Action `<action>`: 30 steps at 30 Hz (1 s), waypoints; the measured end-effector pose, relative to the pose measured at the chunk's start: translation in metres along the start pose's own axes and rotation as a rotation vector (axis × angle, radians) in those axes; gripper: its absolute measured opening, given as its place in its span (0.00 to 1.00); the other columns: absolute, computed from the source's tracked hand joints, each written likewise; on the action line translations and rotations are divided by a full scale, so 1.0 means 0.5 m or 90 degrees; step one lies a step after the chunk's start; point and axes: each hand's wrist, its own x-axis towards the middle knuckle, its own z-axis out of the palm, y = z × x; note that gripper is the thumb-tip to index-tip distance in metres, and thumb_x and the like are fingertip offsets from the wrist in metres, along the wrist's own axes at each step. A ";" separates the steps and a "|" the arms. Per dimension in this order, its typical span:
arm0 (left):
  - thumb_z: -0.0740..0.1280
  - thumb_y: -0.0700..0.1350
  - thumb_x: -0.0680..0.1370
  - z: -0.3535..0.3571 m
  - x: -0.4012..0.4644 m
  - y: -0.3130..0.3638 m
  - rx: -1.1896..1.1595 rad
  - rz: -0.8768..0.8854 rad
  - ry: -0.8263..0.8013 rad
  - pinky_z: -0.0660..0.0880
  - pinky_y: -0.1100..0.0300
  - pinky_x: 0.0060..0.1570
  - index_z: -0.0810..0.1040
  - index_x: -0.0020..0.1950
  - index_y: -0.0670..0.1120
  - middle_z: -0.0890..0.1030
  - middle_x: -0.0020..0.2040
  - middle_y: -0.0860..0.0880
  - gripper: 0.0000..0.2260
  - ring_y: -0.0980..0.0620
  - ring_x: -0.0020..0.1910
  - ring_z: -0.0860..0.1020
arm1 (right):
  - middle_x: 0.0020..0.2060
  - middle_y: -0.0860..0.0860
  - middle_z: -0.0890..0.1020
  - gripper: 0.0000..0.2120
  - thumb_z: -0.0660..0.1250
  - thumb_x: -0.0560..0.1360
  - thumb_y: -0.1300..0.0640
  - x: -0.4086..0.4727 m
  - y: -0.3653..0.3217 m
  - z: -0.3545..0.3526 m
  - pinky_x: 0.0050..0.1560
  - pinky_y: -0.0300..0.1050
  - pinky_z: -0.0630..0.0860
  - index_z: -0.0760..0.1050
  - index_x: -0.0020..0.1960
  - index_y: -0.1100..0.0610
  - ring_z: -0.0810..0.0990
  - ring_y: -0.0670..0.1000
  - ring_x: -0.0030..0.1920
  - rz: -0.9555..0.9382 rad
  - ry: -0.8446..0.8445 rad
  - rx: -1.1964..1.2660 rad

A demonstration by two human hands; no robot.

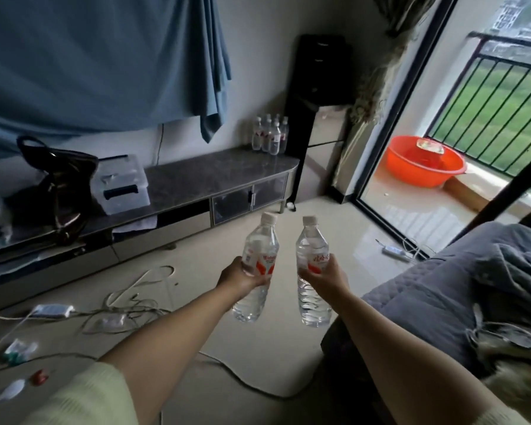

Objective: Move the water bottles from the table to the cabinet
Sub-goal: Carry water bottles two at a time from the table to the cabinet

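My left hand (239,276) grips a clear water bottle (259,243) with a white cap and a red-and-white label, held upright over the floor. My right hand (327,276) grips a second bottle of the same kind (311,240), a little apart from the first. Ahead runs a long low cabinet (215,176) with a dark marble top along the wall. At its far right end stands a cluster of several water bottles (270,134) against the wall.
A dark bag (59,176) and a clear plastic box (120,184) sit on the cabinet's left part. Cables and a power strip (52,311) litter the floor. A grey sofa (460,289) is at my right. A black tower cabinet (316,96) stands beside the balcony door; an orange basin (423,162) lies outside.
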 end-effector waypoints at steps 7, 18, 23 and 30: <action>0.76 0.57 0.63 -0.023 0.143 0.040 0.008 -0.010 -0.030 0.73 0.61 0.48 0.77 0.58 0.53 0.82 0.52 0.53 0.26 0.51 0.51 0.80 | 0.42 0.50 0.82 0.20 0.73 0.66 0.45 0.124 -0.026 0.023 0.41 0.44 0.75 0.72 0.52 0.53 0.81 0.52 0.42 0.053 0.018 0.023; 0.78 0.56 0.62 -0.008 0.439 0.139 0.014 -0.020 -0.045 0.75 0.57 0.53 0.77 0.57 0.52 0.83 0.51 0.53 0.25 0.51 0.51 0.80 | 0.43 0.49 0.81 0.20 0.73 0.66 0.45 0.450 -0.045 0.009 0.42 0.43 0.72 0.70 0.52 0.52 0.79 0.50 0.43 0.079 -0.001 0.044; 0.79 0.53 0.62 0.003 0.620 0.223 -0.002 -0.046 -0.023 0.76 0.55 0.55 0.78 0.54 0.51 0.83 0.51 0.51 0.23 0.49 0.51 0.80 | 0.43 0.48 0.80 0.20 0.73 0.67 0.46 0.657 -0.062 -0.021 0.44 0.41 0.71 0.70 0.53 0.51 0.78 0.51 0.44 0.072 -0.023 0.041; 0.79 0.52 0.62 0.037 0.829 0.328 -0.035 -0.076 -0.012 0.76 0.50 0.59 0.78 0.52 0.52 0.83 0.50 0.51 0.21 0.48 0.52 0.80 | 0.46 0.52 0.82 0.21 0.74 0.68 0.47 0.893 -0.072 -0.072 0.44 0.44 0.75 0.71 0.55 0.54 0.81 0.53 0.46 0.092 -0.027 0.055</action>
